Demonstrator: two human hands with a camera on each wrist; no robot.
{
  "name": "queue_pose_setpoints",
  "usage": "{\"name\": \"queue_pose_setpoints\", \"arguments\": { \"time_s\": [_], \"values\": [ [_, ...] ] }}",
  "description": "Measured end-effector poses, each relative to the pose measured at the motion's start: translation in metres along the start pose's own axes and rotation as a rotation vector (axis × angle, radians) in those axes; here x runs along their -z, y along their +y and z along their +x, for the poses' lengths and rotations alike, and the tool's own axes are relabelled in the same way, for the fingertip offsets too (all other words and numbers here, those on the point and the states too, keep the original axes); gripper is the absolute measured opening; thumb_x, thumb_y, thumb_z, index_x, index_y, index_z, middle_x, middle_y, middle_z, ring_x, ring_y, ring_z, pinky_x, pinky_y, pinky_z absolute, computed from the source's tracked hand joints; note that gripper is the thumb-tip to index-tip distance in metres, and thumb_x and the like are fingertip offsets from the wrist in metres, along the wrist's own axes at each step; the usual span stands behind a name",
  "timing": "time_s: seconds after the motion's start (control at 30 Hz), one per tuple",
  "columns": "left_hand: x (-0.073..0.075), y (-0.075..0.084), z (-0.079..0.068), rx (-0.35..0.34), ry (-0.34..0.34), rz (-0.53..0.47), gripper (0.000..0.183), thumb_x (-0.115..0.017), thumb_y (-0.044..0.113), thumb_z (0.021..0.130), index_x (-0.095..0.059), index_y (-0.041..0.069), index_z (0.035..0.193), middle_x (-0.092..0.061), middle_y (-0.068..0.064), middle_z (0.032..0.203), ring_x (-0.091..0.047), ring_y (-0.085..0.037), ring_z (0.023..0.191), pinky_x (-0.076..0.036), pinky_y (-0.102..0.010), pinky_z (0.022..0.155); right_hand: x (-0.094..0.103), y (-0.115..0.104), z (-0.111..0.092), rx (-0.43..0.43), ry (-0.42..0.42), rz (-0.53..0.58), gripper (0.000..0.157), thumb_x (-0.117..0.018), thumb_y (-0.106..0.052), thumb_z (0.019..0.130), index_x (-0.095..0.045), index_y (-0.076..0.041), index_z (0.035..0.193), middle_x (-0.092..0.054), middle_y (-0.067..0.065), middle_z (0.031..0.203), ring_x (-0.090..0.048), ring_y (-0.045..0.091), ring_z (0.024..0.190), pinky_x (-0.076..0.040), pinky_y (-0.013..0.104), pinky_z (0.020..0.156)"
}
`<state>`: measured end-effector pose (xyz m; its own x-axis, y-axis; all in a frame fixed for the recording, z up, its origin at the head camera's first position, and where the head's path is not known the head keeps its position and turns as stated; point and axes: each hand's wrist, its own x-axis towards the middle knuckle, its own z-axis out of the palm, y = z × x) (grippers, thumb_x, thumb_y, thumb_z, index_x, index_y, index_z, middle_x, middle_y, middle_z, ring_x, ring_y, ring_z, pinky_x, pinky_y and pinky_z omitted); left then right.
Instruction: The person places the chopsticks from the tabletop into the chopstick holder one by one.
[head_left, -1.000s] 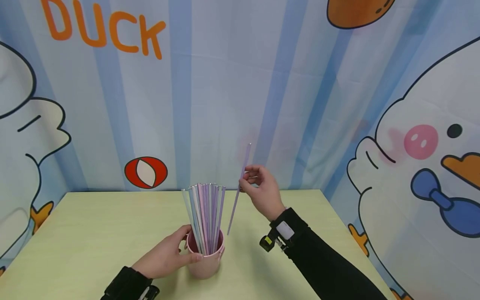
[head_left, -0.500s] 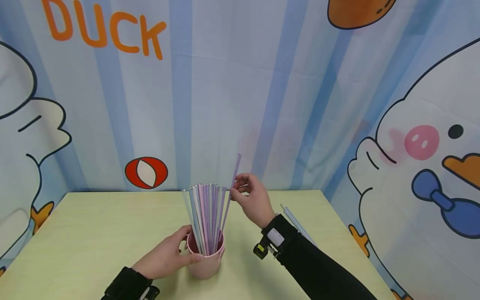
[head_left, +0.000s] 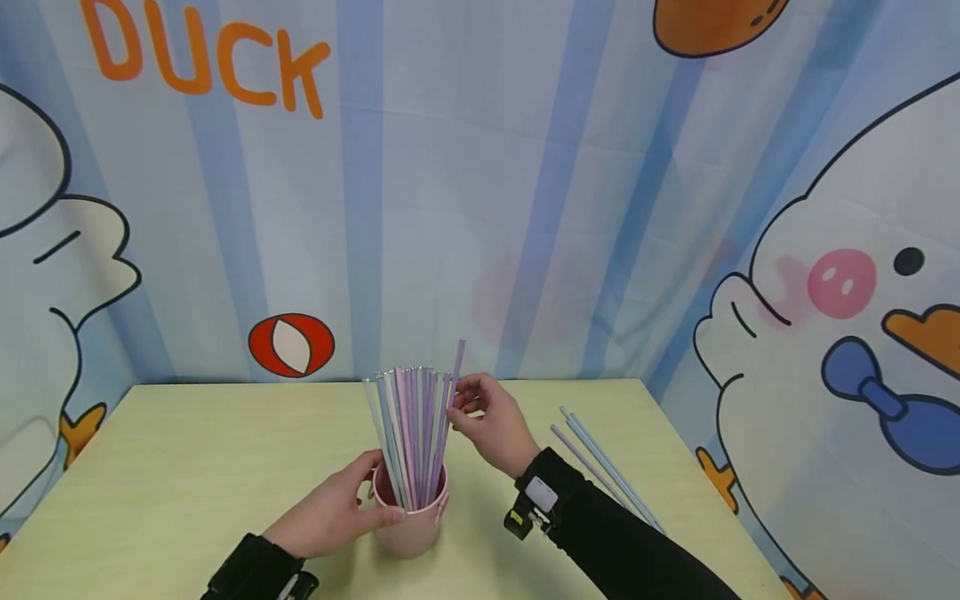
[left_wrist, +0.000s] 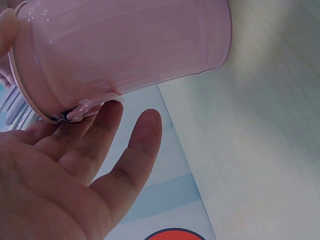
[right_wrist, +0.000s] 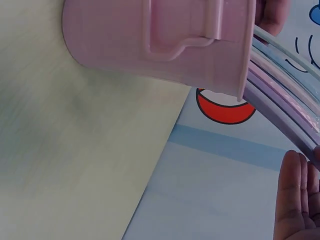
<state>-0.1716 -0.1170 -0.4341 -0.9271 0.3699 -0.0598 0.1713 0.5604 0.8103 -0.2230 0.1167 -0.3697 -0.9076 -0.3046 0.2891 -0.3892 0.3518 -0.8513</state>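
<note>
A pink cup (head_left: 407, 537) stands on the table, filled with a bunch of blue, pink, purple and clear straws (head_left: 405, 433). My left hand (head_left: 341, 512) holds it at the rim, thumb in front. In the left wrist view, fingers of that hand (left_wrist: 65, 175) touch a handle-like piece on the cup's side, with one finger apart from it. My right hand (head_left: 498, 425) pinches a purple straw (head_left: 459, 358) between thumb and fingers. This straw rises above the others, and its lower part runs into the cup beside the bunch. The straw's bottom end is hidden.
Loose blue straws (head_left: 602, 454) and a purple straw (head_left: 583, 458) lie on the pale table (head_left: 225, 450), partly hidden by my right sleeve (head_left: 630, 542). Behind the table hangs a blue striped curtain (head_left: 450, 208) with cartoon ducks.
My right hand has moved left and down, bringing the purple straw from beside the cup into it. The loose straws on the right have come into view. The left hand stays put.
</note>
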Motion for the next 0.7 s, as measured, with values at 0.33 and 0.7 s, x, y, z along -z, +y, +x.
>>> {"name": "queue_pose_setpoints", "arguments": {
  "time_s": [0.33, 0.7],
  "values": [
    [0.001, 0.001, -0.001, -0.019, -0.006, 0.006, 0.082, -0.073, 0.046, 0.079, -0.033, 0.013, 0.142, -0.047, -0.009, 0.137, -0.047, -0.026, 0.115, -0.044, -0.059, 0.098, -0.005, -0.002, -0.014, -0.012, -0.063, -0.053, 0.026, -0.066, -0.003, 0.086, -0.054, 0.002, 0.108, -0.062, 0.017, 0.095, -0.059, 0.023, 0.085, -0.054, 0.033, 0.075],
    [0.0, 0.0, -0.002, -0.024, 0.002, 0.019, 0.08, -0.073, 0.045, 0.08, -0.034, 0.014, 0.142, -0.047, -0.008, 0.137, -0.047, -0.025, 0.115, -0.044, -0.059, 0.097, -0.006, 0.004, -0.02, -0.02, -0.121, -0.05, 0.027, -0.067, -0.005, 0.086, -0.054, 0.005, 0.108, -0.064, 0.017, 0.094, -0.06, 0.022, 0.085, -0.053, 0.027, 0.071]
  ]
}}
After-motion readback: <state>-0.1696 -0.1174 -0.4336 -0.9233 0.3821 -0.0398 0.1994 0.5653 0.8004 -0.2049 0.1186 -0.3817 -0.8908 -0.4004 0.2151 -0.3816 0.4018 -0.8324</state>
